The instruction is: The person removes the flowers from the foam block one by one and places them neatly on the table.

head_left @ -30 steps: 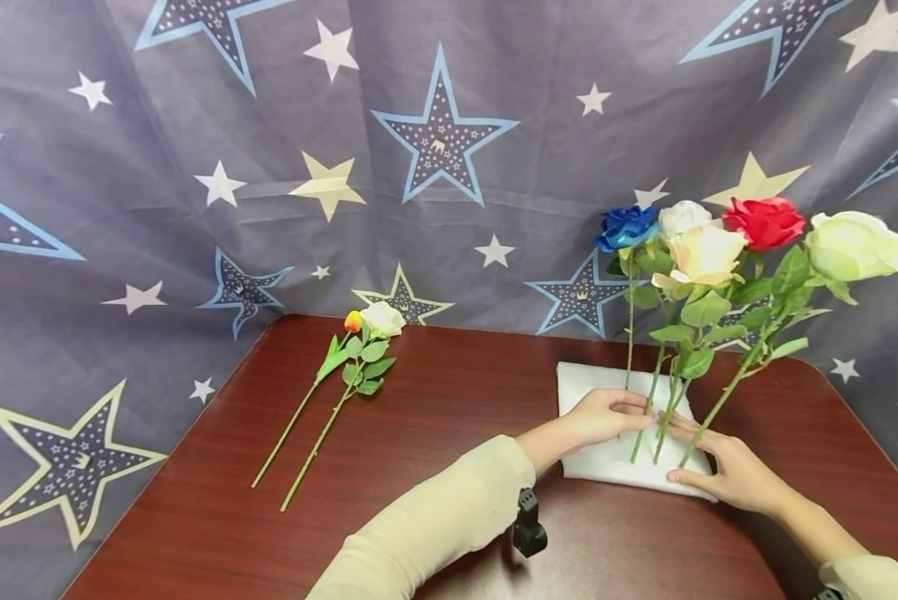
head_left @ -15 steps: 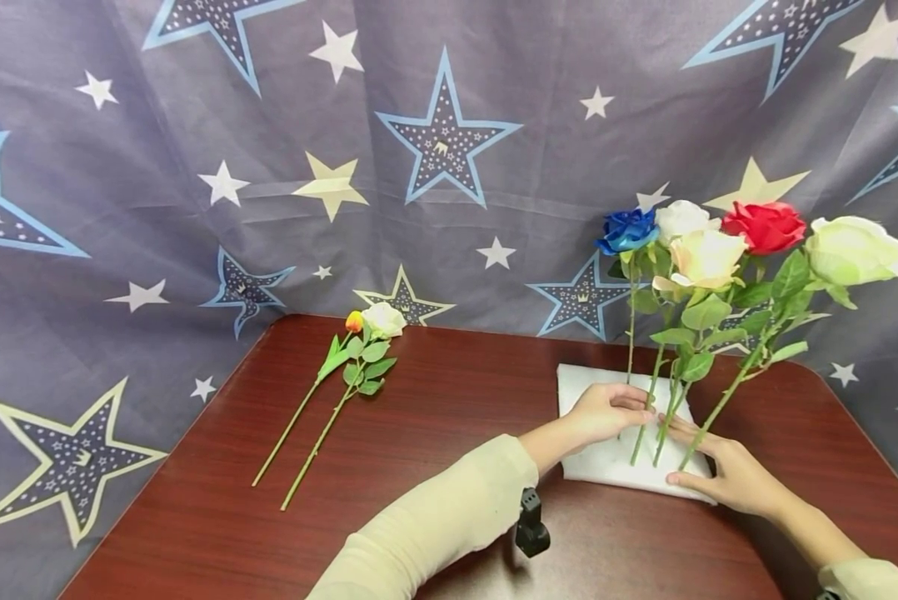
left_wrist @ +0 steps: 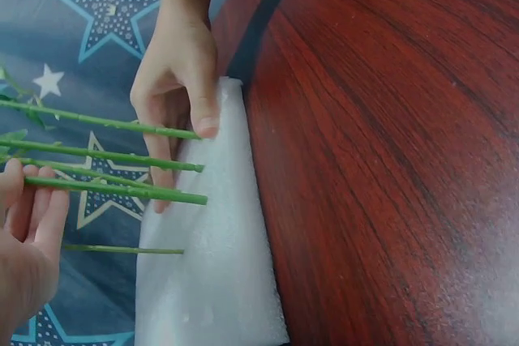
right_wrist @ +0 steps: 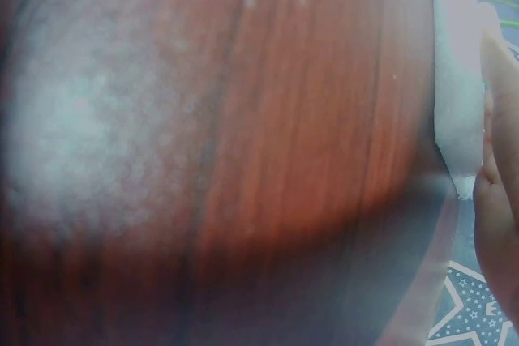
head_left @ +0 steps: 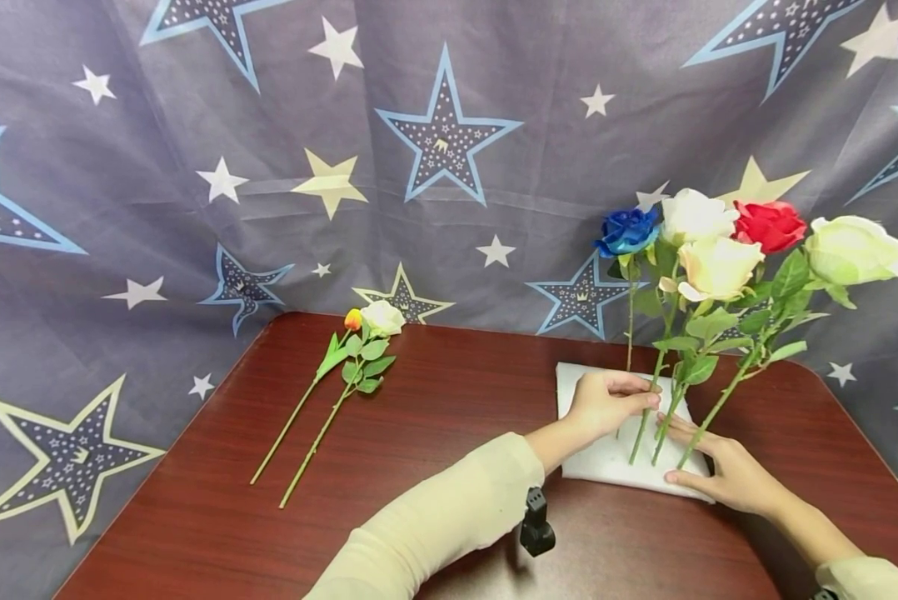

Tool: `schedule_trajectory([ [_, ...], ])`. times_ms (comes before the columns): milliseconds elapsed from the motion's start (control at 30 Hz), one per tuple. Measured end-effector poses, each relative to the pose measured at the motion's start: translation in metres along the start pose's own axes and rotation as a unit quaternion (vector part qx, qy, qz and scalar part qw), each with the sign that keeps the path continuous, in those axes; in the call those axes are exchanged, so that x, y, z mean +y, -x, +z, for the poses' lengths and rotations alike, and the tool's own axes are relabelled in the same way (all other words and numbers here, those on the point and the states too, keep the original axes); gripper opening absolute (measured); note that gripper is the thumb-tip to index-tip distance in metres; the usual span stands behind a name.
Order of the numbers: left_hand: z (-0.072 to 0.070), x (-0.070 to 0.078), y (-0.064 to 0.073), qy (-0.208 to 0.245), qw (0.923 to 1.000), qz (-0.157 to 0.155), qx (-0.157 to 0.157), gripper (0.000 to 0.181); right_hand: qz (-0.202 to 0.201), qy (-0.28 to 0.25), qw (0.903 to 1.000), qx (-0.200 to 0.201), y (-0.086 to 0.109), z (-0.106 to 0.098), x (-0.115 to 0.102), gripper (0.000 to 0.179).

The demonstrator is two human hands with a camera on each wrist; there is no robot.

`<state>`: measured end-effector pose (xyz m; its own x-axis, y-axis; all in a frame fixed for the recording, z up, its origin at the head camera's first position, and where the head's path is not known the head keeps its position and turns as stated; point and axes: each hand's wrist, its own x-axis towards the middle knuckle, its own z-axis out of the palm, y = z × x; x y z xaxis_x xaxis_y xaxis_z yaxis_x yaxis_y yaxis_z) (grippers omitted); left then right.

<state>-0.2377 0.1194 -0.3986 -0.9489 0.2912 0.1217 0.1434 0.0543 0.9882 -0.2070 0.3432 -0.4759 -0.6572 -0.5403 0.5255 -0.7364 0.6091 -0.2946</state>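
My left hand (head_left: 601,407) pinches a green rose stem (head_left: 646,421) between thumb and fingertips, low down, just above a white foam block (head_left: 587,462). This stem stands in the foam and runs up toward the white rose (head_left: 695,217) and the peach rose (head_left: 719,268), which overlap. My right hand (head_left: 737,477) rests on the block's right side with fingers spread and thumb near the front edge. Beside these stand a blue rose (head_left: 627,232), a red rose (head_left: 771,227) and a pale green rose (head_left: 861,248). In the left wrist view, several stems (left_wrist: 122,153) meet the foam.
An orange tulip (head_left: 353,320) and a cream-white rose (head_left: 382,318) lie side by side on the left of the brown wooden table (head_left: 449,400). A grey star-patterned cloth (head_left: 539,108) hangs behind the table.
My left hand has shifted slightly right and up along with the pinched stem. The white and peach roses have swung right, partly covering the red rose. My right hand stays put.
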Motion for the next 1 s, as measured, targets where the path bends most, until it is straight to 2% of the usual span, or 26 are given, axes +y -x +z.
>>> schedule_trajectory([
  [167, -0.001, 0.009, 0.0, 0.035, 0.9993, 0.004, 0.013, 0.018, -0.005, 0.004, 1.0, 0.0, -0.002, -0.001, 0.0, 0.063],
  [367, -0.005, 0.013, 0.003, 0.003, 0.9996, -0.005, 0.027, 0.017, -0.014, 0.011, 0.9998, 0.006, -0.002, -0.001, 0.0, 0.066],
  [533, -0.011, 0.015, 0.007, -0.02, 0.9994, 0.003, 0.028, 0.016, -0.017, 0.015, 0.9997, 0.005, -0.001, 0.0, 0.0, 0.066],
  [833, -0.019, 0.017, 0.004, -0.002, 0.9994, 0.019, 0.029, 0.018, -0.005, -0.01, 0.9999, 0.002, 0.001, 0.001, 0.0, 0.064],
  [1000, -0.021, 0.025, 0.005, 0.006, 0.9991, 0.022, 0.037, 0.019, -0.009, 0.002, 0.9999, 0.005, 0.0, 0.0, -0.001, 0.064],
])
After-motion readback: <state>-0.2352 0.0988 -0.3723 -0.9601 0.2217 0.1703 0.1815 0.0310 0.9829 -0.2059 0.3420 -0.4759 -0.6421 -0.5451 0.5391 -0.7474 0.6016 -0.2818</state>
